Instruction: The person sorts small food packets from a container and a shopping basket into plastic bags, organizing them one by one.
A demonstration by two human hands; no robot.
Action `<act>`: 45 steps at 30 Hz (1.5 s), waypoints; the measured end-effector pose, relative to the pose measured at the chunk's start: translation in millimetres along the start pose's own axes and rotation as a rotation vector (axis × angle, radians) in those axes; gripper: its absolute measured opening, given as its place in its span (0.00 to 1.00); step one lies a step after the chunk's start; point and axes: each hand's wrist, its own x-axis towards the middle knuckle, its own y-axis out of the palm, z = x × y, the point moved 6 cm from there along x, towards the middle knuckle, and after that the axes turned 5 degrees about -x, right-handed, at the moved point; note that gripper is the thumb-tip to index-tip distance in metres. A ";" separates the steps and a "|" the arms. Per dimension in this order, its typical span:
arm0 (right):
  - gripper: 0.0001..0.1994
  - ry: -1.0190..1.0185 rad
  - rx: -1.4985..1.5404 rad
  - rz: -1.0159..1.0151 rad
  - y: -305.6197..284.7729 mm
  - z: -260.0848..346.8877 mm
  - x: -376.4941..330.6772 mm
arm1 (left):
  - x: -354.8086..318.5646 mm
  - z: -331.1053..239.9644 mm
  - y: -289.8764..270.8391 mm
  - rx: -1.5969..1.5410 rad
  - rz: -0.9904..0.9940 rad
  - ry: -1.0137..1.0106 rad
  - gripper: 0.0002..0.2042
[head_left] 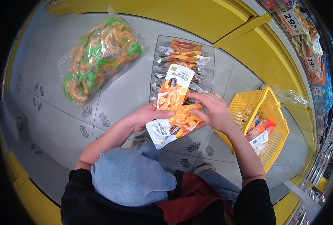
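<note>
My left hand grips two flat orange-and-white snack pouches, its thumb lying across them. The upper pouch points away from me; the lower pouch fans out beneath it toward the right. Bent fingers and thumb of my right hand close on the right edge of the lower pouch, partly covering it. Just beyond and partly under the held pouches is a clear plastic bin, where several similar pouches stand in a row.
A large clear bag of green-and-orange packets lies on the tiled floor at the left. On the right, a yellow basket holds packaged goods. Yellow shelf bases border the floor, with hanging packets above.
</note>
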 end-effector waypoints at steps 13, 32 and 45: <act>0.10 0.305 0.733 -0.012 -31.2 -61.2 17.6 | -26.7 -62.8 -44.1 0.051 -0.384 0.571 0.16; 0.08 -0.001 -0.042 -0.449 -12.4 -78.4 86.8 | -15.3 -56.3 -46.7 0.141 -0.358 0.557 0.15; 0.14 0.171 -0.078 -0.411 -2.5 -53.7 78.7 | -13.0 -45.3 -32.1 0.366 -0.198 0.379 0.16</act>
